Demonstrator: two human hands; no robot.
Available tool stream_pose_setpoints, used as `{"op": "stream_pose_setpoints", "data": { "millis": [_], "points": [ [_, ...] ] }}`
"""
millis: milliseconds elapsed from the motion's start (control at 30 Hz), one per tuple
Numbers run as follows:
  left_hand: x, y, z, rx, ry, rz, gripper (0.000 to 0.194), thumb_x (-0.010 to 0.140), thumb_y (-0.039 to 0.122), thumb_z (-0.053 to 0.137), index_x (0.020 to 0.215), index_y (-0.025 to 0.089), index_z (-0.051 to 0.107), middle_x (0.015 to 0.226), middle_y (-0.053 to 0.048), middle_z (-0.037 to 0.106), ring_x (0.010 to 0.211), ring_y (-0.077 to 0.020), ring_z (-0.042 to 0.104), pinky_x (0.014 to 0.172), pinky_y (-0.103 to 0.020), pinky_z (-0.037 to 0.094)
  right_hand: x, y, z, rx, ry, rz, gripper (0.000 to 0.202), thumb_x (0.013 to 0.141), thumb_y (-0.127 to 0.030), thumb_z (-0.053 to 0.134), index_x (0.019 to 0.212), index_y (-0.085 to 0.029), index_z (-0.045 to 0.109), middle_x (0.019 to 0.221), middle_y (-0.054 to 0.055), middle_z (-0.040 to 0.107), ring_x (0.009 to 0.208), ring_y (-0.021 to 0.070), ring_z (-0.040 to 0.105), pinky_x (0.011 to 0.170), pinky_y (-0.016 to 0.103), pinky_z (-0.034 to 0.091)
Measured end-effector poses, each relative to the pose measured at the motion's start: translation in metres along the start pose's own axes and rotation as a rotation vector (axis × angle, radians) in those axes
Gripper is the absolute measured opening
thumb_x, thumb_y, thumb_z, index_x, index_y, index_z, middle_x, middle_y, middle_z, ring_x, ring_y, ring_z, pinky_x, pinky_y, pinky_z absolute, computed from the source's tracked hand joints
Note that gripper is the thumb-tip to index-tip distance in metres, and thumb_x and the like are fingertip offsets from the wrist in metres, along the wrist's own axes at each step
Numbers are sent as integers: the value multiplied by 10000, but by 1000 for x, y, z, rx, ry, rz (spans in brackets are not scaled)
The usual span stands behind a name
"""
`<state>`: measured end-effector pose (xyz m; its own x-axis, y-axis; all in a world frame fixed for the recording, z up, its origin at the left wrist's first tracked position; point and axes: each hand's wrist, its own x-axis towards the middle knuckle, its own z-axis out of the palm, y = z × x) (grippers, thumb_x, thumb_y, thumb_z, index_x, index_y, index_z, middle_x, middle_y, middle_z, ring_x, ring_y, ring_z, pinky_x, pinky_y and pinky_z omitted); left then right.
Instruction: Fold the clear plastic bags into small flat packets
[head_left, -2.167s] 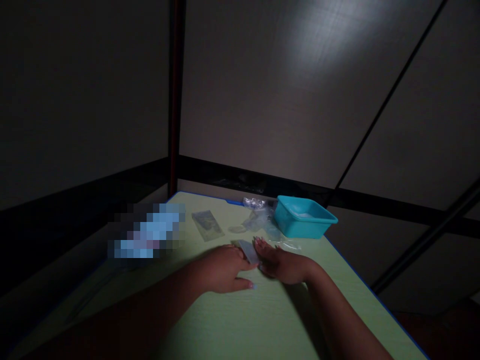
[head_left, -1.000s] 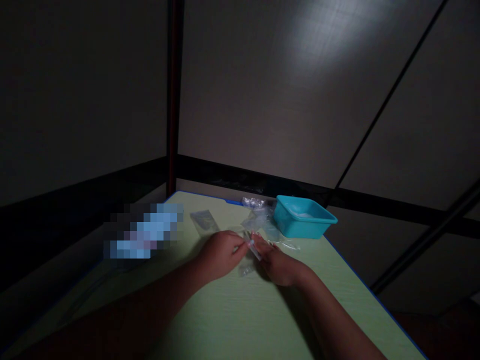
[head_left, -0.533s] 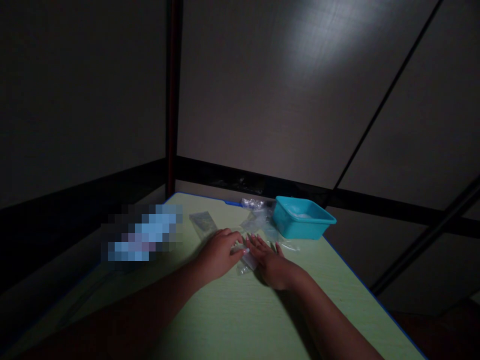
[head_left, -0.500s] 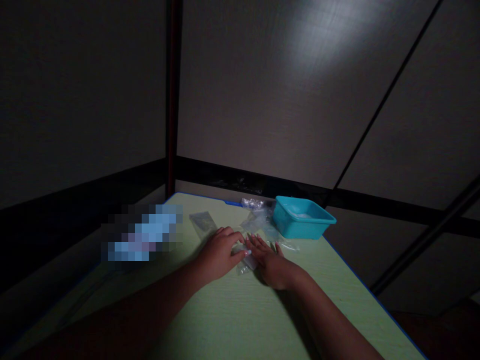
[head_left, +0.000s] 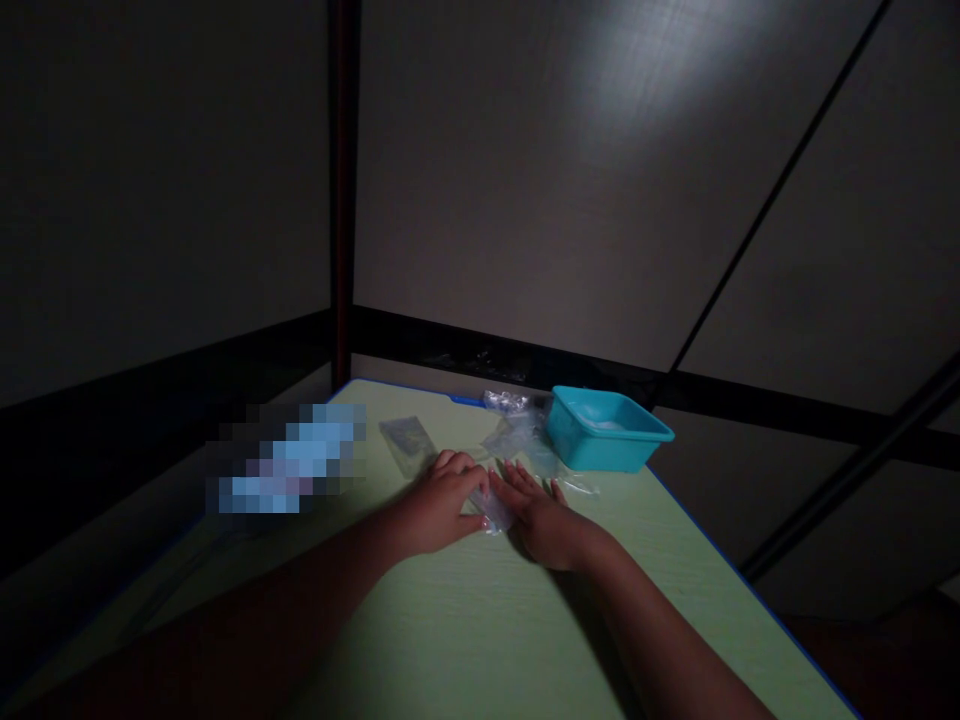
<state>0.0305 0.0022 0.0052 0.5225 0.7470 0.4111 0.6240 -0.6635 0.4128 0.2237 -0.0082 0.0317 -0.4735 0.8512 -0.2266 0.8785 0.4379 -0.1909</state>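
Note:
A small clear plastic bag (head_left: 493, 510) lies on the light green table (head_left: 442, 630) between my hands. My left hand (head_left: 448, 503) has its fingers curled, with thumb and fingertips at the bag's left side, closed on it. My right hand (head_left: 541, 515) lies palm down with fingers stretched out, pressing on the bag's right part. Another flat clear bag (head_left: 406, 445) rests just beyond my left hand. More crumpled clear plastic (head_left: 517, 432) is spread beyond my right hand.
A turquoise basket (head_left: 607, 450) with something pale inside stands at the table's back right edge. A pixelated blue object (head_left: 307, 455) is at the left edge. Dark panels (head_left: 510, 200) rise behind the table.
My left thumb has moved slightly left and down along the small bag, and the bag's lower end has drawn up a little. My right hand remains flat in nearly the same place.

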Motion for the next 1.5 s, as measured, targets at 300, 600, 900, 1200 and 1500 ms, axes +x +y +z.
{"op": "stream_pose_setpoints", "data": {
  "millis": [300, 600, 900, 1200, 1500],
  "points": [
    [0, -2, 4, 32, 0, -14, 418, 661, 242, 659, 1052, 263, 510, 1096, -39, 486, 1073, -237, 378, 930, -361, 316, 2, 4, 3, -6, 36, -16, 767, 764, -173, 399, 1407, -288, -3, 1470, 33, -76, 1337, 241, -62, 1019, 557, 88],
    [-1, -2, 5, 60, 45, -33, 317, 652, 220, 641, 935, 231, 496, 1050, -38, 494, 1042, -232, 391, 910, -352, 330, 1, 5, 3, 44, 63, -39, 699, 846, -426, 376, 1405, -287, -19, 1472, 51, -66, 1333, 258, -75, 1037, 529, 89],
    [1, 0, 3, 41, 63, 9, 335, 681, 213, 635, 997, 241, 527, 1102, -41, 496, 1069, -232, 387, 928, -358, 326, 2, 0, 5, 34, 56, -39, 707, 843, -417, 392, 1393, -324, -42, 1466, 35, -106, 1329, 241, -108, 1024, 548, 48],
    [5, -2, 0, -63, 65, 126, 189, 713, 86, 583, 825, 236, 603, 1048, -16, 513, 1048, -198, 410, 898, -317, 353, 5, 2, 8, 38, 42, -28, 672, 852, -326, 348, 1396, -305, -47, 1473, 45, -52, 1341, 219, -49, 1018, 566, 45],
    [7, -6, -4, -61, 27, 129, 164, 718, 73, 556, 795, 216, 587, 985, -21, 514, 994, -186, 445, 862, -290, 363, 9, -2, 10, 48, 48, 70, 648, 852, -337, 324, 1403, -287, -13, 1476, 44, -3, 1346, 199, 1, 1038, 529, 45]
  ]
}}
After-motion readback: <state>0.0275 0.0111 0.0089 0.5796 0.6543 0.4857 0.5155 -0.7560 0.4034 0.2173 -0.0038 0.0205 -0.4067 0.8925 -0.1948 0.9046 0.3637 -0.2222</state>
